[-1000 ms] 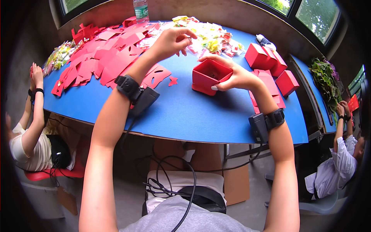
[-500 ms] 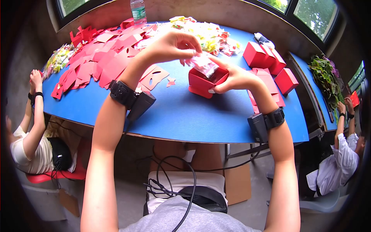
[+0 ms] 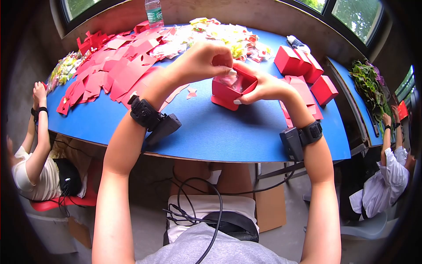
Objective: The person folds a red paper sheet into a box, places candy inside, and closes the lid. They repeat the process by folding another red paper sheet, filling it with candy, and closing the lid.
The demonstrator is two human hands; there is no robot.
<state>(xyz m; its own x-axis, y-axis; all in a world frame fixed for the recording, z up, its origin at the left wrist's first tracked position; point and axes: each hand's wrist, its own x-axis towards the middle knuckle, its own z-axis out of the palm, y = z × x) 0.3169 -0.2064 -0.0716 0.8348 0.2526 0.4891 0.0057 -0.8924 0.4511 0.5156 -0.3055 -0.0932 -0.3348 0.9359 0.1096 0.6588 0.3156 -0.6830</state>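
left fingers (image 3: 223, 70) pinch clear packet (image 3: 232, 82) in red box (image 3: 222, 94) | right fingers (image 3: 249, 97) grip its side

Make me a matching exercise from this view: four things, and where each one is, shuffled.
1. Open red box
2. Plastic water bottle
3. Leafy greenery
4. Small clear packet

A. On the separate table at the picture's right
B. In the mouth of the open box, by the left hand
C. Held in the right hand
D. At the far edge of the main blue table

Pairs: 1-C, 2-D, 3-A, 4-B
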